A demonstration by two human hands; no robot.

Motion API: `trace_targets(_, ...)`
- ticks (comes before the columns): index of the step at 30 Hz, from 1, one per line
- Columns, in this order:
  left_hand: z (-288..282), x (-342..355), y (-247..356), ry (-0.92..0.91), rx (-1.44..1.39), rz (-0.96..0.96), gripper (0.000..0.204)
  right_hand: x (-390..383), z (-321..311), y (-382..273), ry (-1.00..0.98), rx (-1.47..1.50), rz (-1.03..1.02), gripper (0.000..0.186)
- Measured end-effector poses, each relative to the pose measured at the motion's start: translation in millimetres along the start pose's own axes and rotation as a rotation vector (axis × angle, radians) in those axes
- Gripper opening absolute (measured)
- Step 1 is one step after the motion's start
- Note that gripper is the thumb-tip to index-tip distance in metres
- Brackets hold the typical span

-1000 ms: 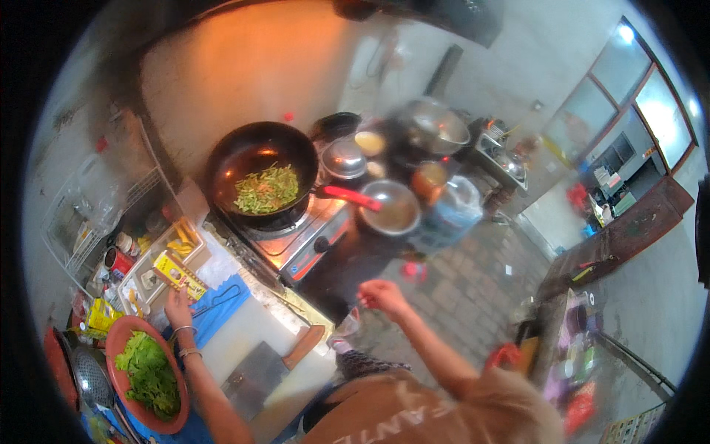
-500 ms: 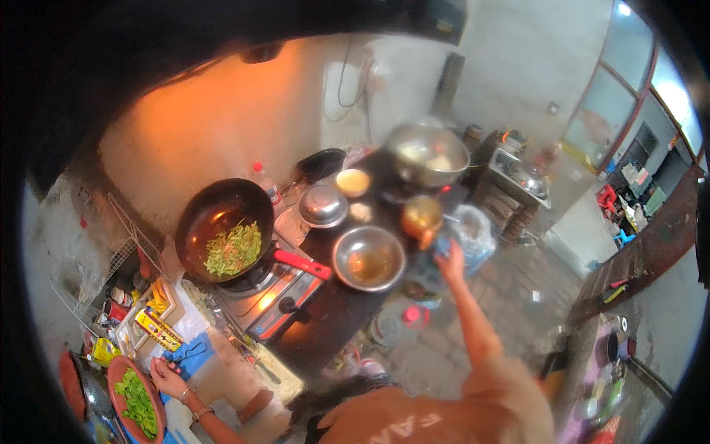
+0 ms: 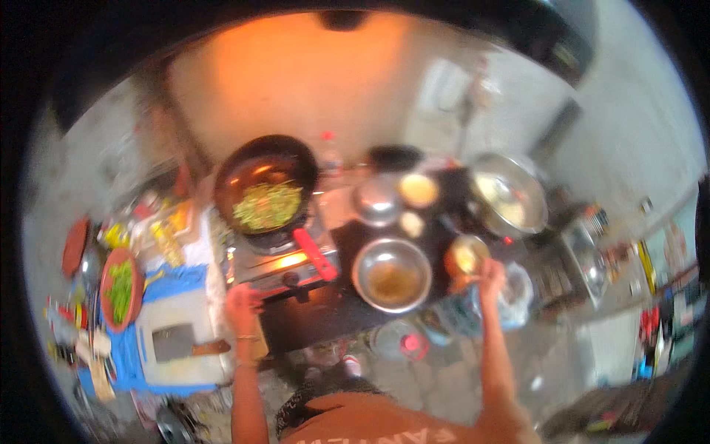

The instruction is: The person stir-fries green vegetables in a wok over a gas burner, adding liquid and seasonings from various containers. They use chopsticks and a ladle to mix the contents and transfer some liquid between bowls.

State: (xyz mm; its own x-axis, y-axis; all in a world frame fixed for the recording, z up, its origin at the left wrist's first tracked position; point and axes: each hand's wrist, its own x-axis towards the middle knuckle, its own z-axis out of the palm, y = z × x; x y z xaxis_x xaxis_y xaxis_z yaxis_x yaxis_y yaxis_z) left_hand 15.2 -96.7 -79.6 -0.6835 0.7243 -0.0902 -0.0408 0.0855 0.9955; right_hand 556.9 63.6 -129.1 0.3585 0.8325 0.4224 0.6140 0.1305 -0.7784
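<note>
My right hand (image 3: pixel 490 281) is closed beside a golden pot (image 3: pixel 477 249) on the dark counter, its fingers pinched at the pot's near right rim. What it holds is too blurred to make out. My left hand (image 3: pixel 242 307), smeared by motion, is raised by the near left corner of the gas stove (image 3: pixel 270 275). On the stove stands a black wok (image 3: pixel 294 158) with a red handle (image 3: pixel 316 255). Chopped green vegetables (image 3: pixel 268 207) lie in it. A steel bowl (image 3: pixel 367 283) with brownish liquid sits between the stove and the pot.
Left of the stove, a cleaver (image 3: pixel 174 343) lies on a white cutting board (image 3: pixel 159 371), beside a basket of leafy greens (image 3: pixel 120 292). Behind the steel bowl are an upturned metal bowl (image 3: pixel 376 201) and a yellowish bowl (image 3: pixel 418 190). A large steel basin (image 3: pixel 538 194) stands far right.
The view has swung left. My left hand has moved from beside the greens to the stove's near corner. My right hand has come up against the golden pot.
</note>
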Motion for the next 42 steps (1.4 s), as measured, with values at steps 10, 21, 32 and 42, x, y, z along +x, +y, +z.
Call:
trace_targets(10, 145, -10, 2, -0.489, -0.853, -0.49, 0.034, 10, 105, -272, -0.568, 0.892, 0.245, 0.02)
trace_targets(21, 128, -9, -11, -0.46, -0.735, -0.429, 0.021, -6, 306, -362, -0.969, 0.549, 0.249, 0.015)
trace_targets(32, 122, -6, -26, -0.421, -0.825, -0.393, 0.017, -43, 380, -440, -0.898, 0.432, -0.027, 0.016)
trace_targets(42, 130, -2, -22, -0.487, -0.769, -0.272, 0.018, 18, 305, -408, -1.047, 0.332, 0.015, 0.022)
